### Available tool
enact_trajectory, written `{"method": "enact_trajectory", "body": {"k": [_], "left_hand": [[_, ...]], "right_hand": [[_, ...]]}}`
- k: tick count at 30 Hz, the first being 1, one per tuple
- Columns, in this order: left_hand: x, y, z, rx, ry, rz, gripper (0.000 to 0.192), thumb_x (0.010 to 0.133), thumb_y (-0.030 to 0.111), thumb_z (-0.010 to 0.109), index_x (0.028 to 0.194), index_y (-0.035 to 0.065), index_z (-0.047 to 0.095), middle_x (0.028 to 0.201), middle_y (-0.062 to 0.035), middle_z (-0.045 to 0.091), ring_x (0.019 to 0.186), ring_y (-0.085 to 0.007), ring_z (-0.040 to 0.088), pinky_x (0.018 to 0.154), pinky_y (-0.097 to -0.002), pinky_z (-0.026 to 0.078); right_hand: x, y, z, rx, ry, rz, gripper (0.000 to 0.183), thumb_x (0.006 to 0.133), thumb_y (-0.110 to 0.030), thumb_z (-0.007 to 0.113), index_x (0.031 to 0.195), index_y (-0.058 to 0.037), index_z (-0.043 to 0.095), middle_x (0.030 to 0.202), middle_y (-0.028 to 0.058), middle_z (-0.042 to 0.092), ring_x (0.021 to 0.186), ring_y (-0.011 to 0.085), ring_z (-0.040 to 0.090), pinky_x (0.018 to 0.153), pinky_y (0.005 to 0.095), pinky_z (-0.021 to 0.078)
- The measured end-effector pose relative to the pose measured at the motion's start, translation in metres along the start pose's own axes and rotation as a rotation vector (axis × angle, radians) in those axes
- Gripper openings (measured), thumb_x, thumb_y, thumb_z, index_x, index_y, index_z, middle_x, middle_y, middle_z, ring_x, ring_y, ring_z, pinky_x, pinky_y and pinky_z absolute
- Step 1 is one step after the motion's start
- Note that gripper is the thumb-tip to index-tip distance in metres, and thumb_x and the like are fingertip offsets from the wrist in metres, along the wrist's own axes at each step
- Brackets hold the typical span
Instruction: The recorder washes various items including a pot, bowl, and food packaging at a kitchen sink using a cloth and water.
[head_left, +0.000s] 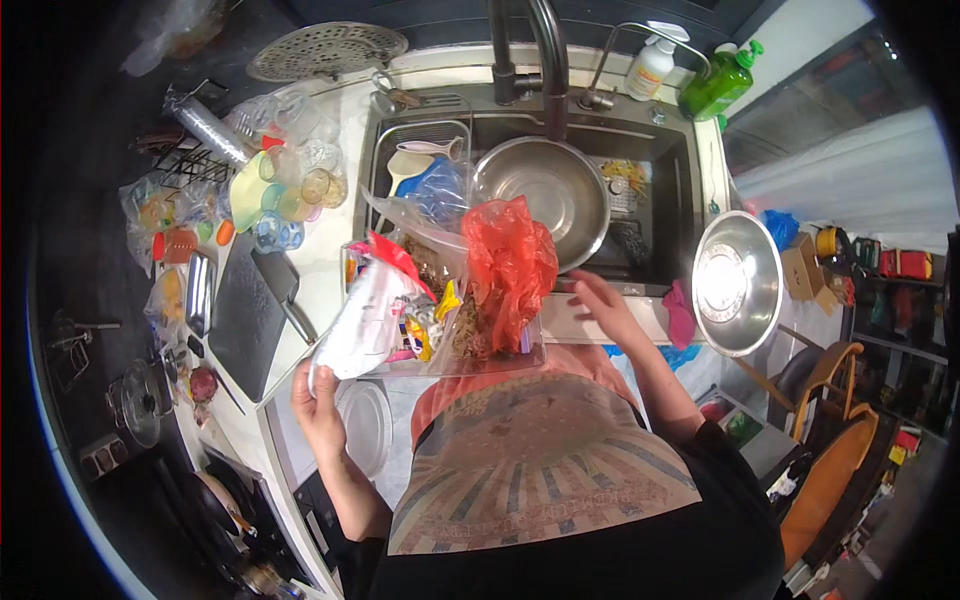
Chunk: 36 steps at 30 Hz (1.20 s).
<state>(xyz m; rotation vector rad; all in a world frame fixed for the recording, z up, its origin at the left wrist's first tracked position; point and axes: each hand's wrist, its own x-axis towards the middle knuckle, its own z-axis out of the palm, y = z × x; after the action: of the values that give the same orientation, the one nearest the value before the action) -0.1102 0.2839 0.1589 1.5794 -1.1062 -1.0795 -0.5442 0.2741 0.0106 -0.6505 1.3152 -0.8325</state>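
Observation:
Pinched between the thumb and fingers of my left hand (321, 409) is the lower corner of a white plastic packet (361, 322) with a red edge. The packet leans over a clear plastic bin (487, 366) at the counter's front edge. Inside that bin are a red plastic bag (510, 262), clear bags with dry brown contents (469, 330) and a yellow packet (420, 337). My right hand (600, 300) hovers right of the red bag, fingers apart, holding nothing. Behind the bin, a steel basin (551, 195) sits in the sink, below the faucet (551, 67).
To the left lie a cleaver (281, 289) and a dark cutting board (244, 322), with several cups (281, 199) behind. A steel bowl (735, 281) stands at the right. A spray bottle (651, 64) and a green pump bottle (716, 86) stand behind the sink (667, 180).

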Motion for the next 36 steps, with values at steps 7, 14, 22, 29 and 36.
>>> {"method": "enact_trajectory", "body": {"k": [7,14,22,29,36], "left_hand": [[0.008,0.020,0.012,-0.410,0.106,-0.024,0.025,0.099,0.018,0.058,0.120,0.0050,0.057,0.113,-0.0080,0.065,0.105,-0.0186,0.063,0.088,-0.0383,0.052],[0.010,0.031,0.011,-0.598,0.153,-0.116,0.041,0.097,0.017,0.059,0.134,0.0037,0.048,0.132,-0.0120,0.056,0.118,-0.0297,0.058,0.094,-0.0531,0.053],[0.012,0.032,-0.005,-0.764,0.194,-0.100,0.047,0.098,0.020,0.057,0.140,0.0077,0.043,0.139,-0.0096,0.051,0.127,-0.0307,0.050,0.106,-0.0617,0.040],[0.012,0.013,-0.016,-0.824,0.177,-0.067,0.049,0.096,0.023,0.059,0.141,0.0093,0.044,0.140,-0.0077,0.050,0.128,-0.0273,0.050,0.105,-0.0584,0.040],[0.028,0.008,-0.003,-0.869,0.066,-0.074,0.051,0.097,0.017,0.056,0.145,0.0111,0.041,0.140,-0.0067,0.052,0.129,-0.0249,0.050,0.107,-0.0502,0.040]], "right_hand": [[0.014,-0.029,0.059,-0.661,-0.105,-0.262,0.046,0.083,-0.030,0.067,0.116,0.0003,0.058,0.097,0.0243,0.068,0.092,0.0413,0.065,0.078,0.0466,0.0525],[0.024,-0.059,0.114,-0.780,-0.117,-0.420,0.040,0.076,-0.027,0.068,0.097,0.0058,0.058,0.080,0.0268,0.064,0.080,0.0444,0.064,0.075,0.0507,0.0515],[0.097,-0.045,0.172,-0.847,-0.087,-0.525,0.044,0.075,-0.032,0.068,0.090,0.0081,0.059,0.077,0.0283,0.064,0.077,0.0433,0.065,0.073,0.0510,0.0522],[0.093,-0.038,0.164,-0.623,-0.171,-0.408,0.048,0.086,-0.040,0.063,0.111,0.0005,0.058,0.095,0.0238,0.068,0.089,0.0417,0.065,0.082,0.0463,0.0518],[0.070,0.018,0.089,-1.014,-0.444,-0.871,0.041,0.086,-0.029,0.067,0.120,-0.0082,0.058,0.134,0.0159,0.053,0.124,0.0316,0.050,0.101,0.0450,0.0415]]}}
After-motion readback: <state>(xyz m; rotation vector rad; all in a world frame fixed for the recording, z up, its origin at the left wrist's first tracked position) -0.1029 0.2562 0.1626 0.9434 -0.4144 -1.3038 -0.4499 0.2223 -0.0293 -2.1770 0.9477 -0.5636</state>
